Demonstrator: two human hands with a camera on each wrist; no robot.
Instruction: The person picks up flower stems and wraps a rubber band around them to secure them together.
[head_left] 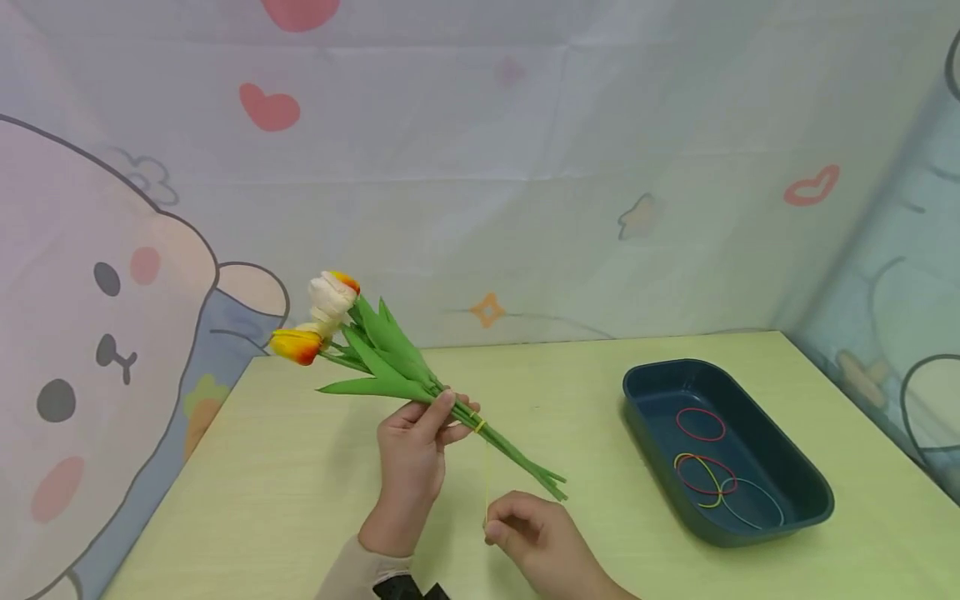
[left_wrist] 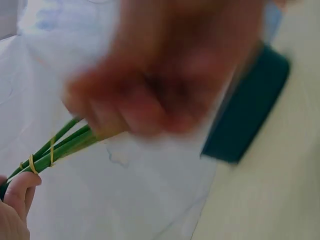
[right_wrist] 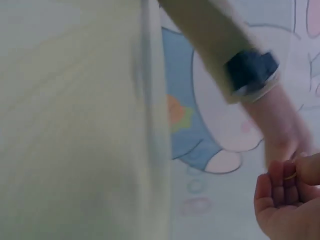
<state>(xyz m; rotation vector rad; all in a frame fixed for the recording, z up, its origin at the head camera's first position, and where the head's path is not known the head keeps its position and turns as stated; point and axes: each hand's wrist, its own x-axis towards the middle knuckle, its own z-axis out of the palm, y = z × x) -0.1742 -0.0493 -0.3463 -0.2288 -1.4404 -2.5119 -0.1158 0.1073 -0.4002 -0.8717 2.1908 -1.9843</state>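
My left hand (head_left: 416,450) grips a bunch of artificial tulips (head_left: 397,367) by the green stems, above the table. White and yellow-orange blooms (head_left: 297,344) point to the upper left; the cut ends hang to the lower right. A yellow rubber band (left_wrist: 32,163) is wound around the stems just beyond the left fingers. Part of it stretches down as a thin strand (head_left: 486,487). Below the stems, my right hand (head_left: 551,542) pinches that strand's lower end between thumb and fingers. In the left wrist view the right hand is blurred and covers the stem ends.
A dark blue tray (head_left: 656,454) stands at the right on the pale yellow table (head_left: 300,500). Several loose rubber bands lie in it, among them a red band (head_left: 701,410) and a teal band (head_left: 757,487). A printed cloth (head_left: 465,167) hangs behind the table.
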